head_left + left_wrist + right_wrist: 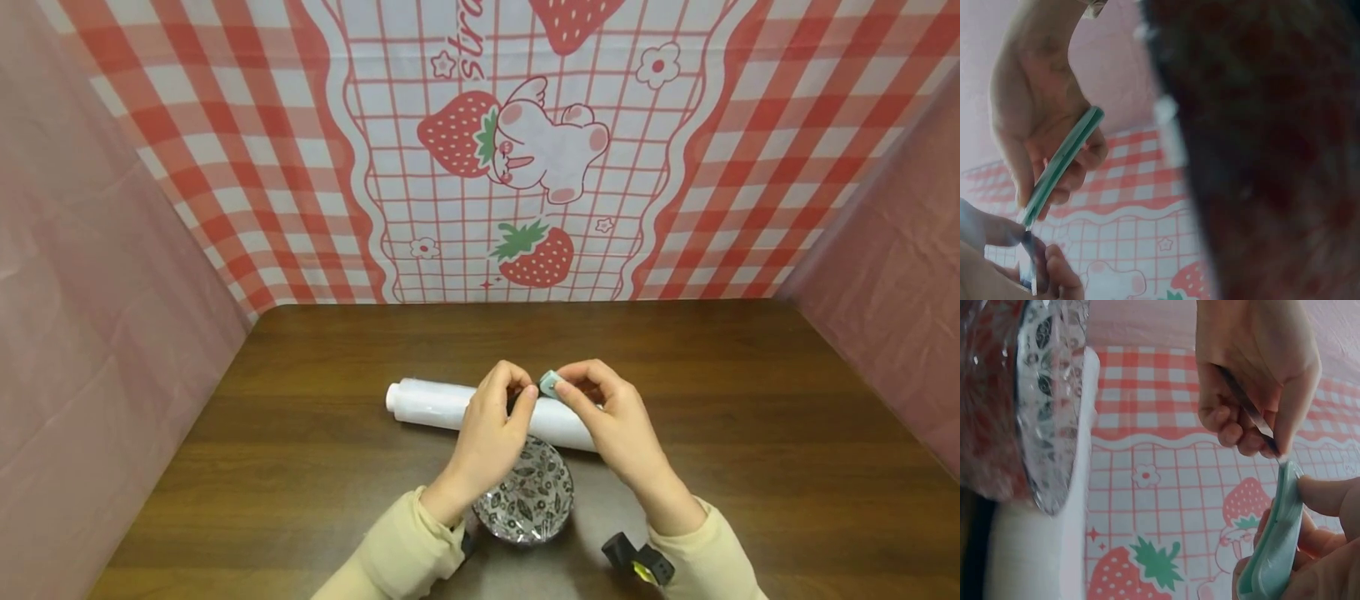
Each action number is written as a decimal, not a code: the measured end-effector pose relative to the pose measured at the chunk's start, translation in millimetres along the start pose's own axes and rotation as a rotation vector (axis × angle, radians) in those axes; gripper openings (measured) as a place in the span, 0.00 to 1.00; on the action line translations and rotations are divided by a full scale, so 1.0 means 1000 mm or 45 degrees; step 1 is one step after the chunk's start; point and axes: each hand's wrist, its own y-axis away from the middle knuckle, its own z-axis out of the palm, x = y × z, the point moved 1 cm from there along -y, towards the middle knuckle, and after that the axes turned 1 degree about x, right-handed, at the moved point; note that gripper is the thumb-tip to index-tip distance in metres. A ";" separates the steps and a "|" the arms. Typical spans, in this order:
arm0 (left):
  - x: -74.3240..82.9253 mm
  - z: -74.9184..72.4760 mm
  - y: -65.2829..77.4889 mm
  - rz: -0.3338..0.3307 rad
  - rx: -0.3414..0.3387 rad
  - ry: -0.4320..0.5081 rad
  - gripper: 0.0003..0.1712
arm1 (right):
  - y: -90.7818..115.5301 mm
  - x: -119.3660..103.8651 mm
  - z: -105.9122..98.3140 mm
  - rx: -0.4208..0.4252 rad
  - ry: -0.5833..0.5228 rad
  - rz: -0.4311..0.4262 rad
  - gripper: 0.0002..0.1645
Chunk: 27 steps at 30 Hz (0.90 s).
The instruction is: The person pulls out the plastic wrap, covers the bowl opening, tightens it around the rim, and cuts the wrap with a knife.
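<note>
Between both hands is a folding knife, its mint-green handle [1275, 540] slotted along one edge and its dark blade [1246, 405] swung out of it. My left hand [491, 425] pinches the blade between thumb and fingers. My right hand [618, 425] grips the handle, thumb [1325, 495] on its side near the blade end. In the head view the knife is held over a roll of cling film [431, 404], which the hands partly cover. Just below sits a bowl [528, 492] with dark leaf patterns and shiny film over it, partly hidden by my left hand.
The brown wooden table [300, 467] reaches back to a red-and-white strawberry cloth [525, 150]. Pink cloths [112, 292] hang at both sides. A black wrist device [637, 562] is on the right forearm, and the bowl stands close between the two forearms.
</note>
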 end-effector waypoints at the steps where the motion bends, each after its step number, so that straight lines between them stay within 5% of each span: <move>1: 0.000 -0.001 -0.001 -0.017 -0.029 0.026 0.03 | 0.000 0.000 -0.001 -0.006 0.006 -0.001 0.07; 5: 0.000 -0.010 -0.005 -0.073 -0.169 0.047 0.02 | 0.000 -0.002 -0.006 -0.033 0.058 -0.018 0.07; 12: 0.000 -0.025 -0.009 -0.014 -0.324 -0.146 0.05 | -0.001 -0.004 -0.011 -0.106 0.084 -0.051 0.07; 20: 0.002 -0.032 -0.011 0.094 -0.310 -0.259 0.05 | -0.002 -0.002 -0.018 -0.214 0.103 -0.099 0.08; 27: 0.002 -0.039 -0.014 0.086 -0.211 -0.190 0.05 | -0.004 -0.003 -0.031 -0.303 0.135 -0.106 0.12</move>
